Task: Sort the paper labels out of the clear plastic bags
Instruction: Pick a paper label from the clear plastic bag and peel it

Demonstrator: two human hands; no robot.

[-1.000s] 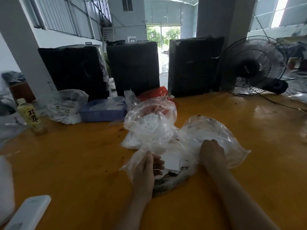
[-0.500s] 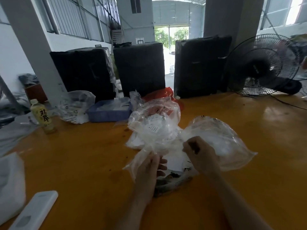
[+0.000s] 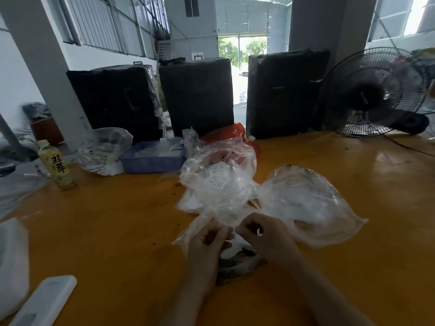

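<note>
Right hand [image 3: 267,236] has come across to join the left hand [image 3: 209,241], both now pinching the crumpled clear plastic bag [image 3: 211,222], grip closed, seemingly opening it.

Crumpled clear plastic bags [image 3: 226,191], labels [image 3: 217,183] inside

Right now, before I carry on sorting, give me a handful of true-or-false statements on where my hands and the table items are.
1. Both hands, left hand and right hand, grip a clear plastic bag near the table's front. True.
2. The drink bottle lies on its side. False: it stands upright at the left.
3. The blue tray sits behind the bag pile. True.
4. The fan stands at the left end of the table. False: it is at the far right.
</note>
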